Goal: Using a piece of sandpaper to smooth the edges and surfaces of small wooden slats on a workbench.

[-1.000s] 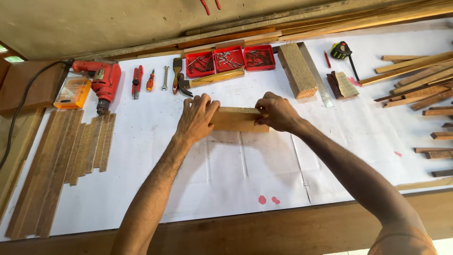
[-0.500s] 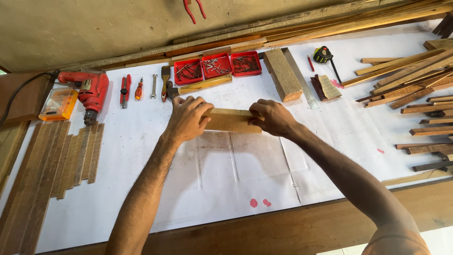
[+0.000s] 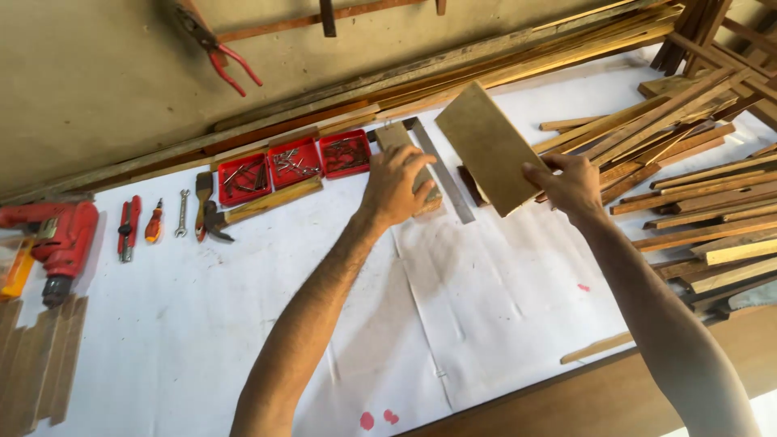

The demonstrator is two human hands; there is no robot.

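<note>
The right hand (image 3: 573, 184) grips a flat rectangular wooden board (image 3: 488, 146) by its lower corner, thumb on the near face and fingers curled behind, and holds it lifted off the white paper-covered bench (image 3: 243, 324), tilted so its broad face shows. The left hand (image 3: 396, 184) lies palm-down, fingers spread and loosely bent, on a thick wooden block (image 3: 398, 137) that rests on the bench just left of the board; whether the fingers actually clamp the block's edges I cannot tell.

Taking the board as the landmark: a steel ruler (image 3: 441, 168) lies on the bench just to its left, between it and the block. Further left sit three red trays (image 3: 295, 162) of screws and bits, then a hammer (image 3: 243, 209), a small spanner (image 3: 182, 213), screwdrivers (image 3: 137, 226) and, at the far left, a red power drill (image 3: 53, 239). To the right of the board a loose heap of wooden strips (image 3: 688, 178) spreads to the bench's edge.

As for progress — the board is picked up and in the air, so the selecting and lifting look done. It is not yet set against the block or laid on the bench, no fastener is in hand, and the drill and hammer lie untouched — so any fitting or joining seems still ahead, as far as I can judge.
</note>
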